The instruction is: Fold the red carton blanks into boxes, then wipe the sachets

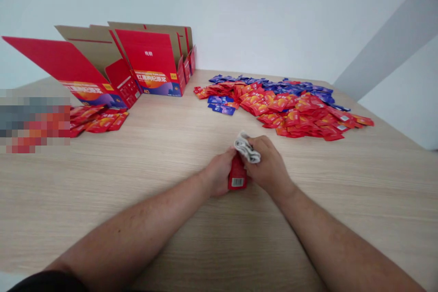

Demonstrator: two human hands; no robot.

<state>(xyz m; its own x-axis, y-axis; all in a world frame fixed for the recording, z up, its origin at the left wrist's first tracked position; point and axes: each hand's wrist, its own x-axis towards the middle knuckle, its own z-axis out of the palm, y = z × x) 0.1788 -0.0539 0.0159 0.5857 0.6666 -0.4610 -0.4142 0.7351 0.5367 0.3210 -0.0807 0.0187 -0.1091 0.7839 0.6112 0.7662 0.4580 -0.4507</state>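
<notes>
Near the middle of the table, my left hand (221, 173) is closed on the left side of a red sachet (237, 174), which hangs with a white barcode label at its lower end. My right hand (268, 162) grips a folded white and grey cloth (247, 148) over the sachet's top. The right fingers are wrapped round the cloth, and the thumb side lies close to the sachet's right edge. Fingers and cloth hide the upper part of the sachet.
A large pile of red sachets (290, 112) lies at the back right, with blue sachets (310, 87) behind it. Open red cartons (150, 61) stand at the back left. More red sachets (106, 120) lie before them, beside a pixelated patch.
</notes>
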